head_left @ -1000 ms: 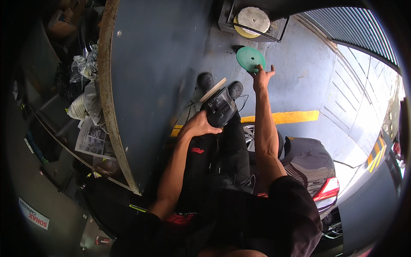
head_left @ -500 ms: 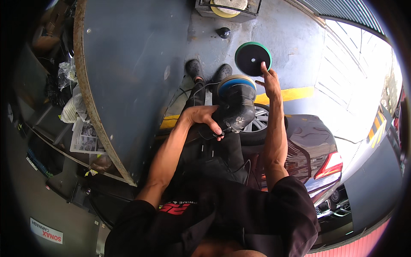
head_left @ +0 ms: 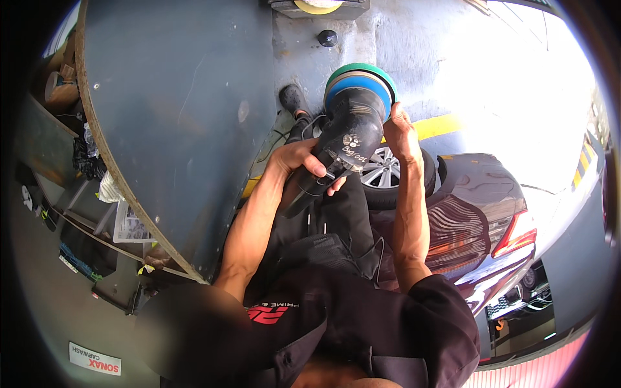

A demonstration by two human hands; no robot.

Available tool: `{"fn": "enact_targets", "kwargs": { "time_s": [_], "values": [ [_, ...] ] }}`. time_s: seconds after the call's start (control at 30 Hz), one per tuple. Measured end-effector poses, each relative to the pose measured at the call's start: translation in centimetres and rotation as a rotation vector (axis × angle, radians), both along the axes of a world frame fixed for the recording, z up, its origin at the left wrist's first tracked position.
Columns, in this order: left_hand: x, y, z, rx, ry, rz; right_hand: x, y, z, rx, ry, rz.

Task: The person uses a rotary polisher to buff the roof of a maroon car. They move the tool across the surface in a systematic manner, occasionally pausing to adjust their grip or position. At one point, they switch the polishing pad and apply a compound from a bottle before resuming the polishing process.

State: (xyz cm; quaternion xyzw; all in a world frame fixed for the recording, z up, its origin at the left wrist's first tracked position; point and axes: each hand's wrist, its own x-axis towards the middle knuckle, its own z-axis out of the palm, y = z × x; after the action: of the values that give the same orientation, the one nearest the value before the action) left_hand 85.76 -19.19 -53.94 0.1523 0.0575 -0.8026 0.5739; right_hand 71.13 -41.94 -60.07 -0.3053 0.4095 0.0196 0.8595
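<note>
A black electric polisher (head_left: 352,126) is tilted away from me, its head pointing to the far side. My left hand (head_left: 299,161) is wrapped round its body near the handle, thumb on top. Against the blue backing plate (head_left: 374,84) at the head lies a round green-edged polishing pad (head_left: 362,67); whether it sits fully flush I cannot tell. My right hand (head_left: 402,134) grips the pad's right edge with the thumb up. Its other fingers are partly hidden behind the head.
On my left stands a large grey metal panel (head_left: 181,97) with a rusty edge. A dark car (head_left: 482,207) with its wheel (head_left: 381,169) is close on my right. Ahead on the floor lie a small black round object (head_left: 328,38) and a box (head_left: 352,9) carrying a yellow pad.
My right hand has brought the pad leftward onto the polisher's head. The polisher has been raised and turned slightly, with my left hand still round it.
</note>
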Motion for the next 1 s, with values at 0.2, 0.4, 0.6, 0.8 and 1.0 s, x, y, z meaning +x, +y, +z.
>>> {"fn": "enact_targets", "kwargs": {
  "time_s": [0.2, 0.4, 0.6, 0.8, 1.0],
  "values": [
    [-0.2, -0.3, 0.0, -0.08, -0.02, 0.022, -2.0, -0.3, -3.6, -0.228, -0.048, 0.08],
    [0.1, -0.5, 0.1, -0.006, -0.006, -0.029, -1.3, -0.8, -3.2, 0.621, -0.422, -0.242],
    [0.3, -0.6, 0.2, -0.034, -0.033, -0.028, 1.7, -0.1, 0.6, 0.658, -0.49, -0.259],
    [0.5, -0.5, 0.3, -0.026, -0.026, -0.018, 2.7, 0.3, 3.3, -0.085, 0.071, 0.052],
    [0.5, -0.1, 0.0, -0.08, -0.001, 0.043, 2.7, 1.1, 2.9, -0.138, 0.057, 0.06]
  ]
}}
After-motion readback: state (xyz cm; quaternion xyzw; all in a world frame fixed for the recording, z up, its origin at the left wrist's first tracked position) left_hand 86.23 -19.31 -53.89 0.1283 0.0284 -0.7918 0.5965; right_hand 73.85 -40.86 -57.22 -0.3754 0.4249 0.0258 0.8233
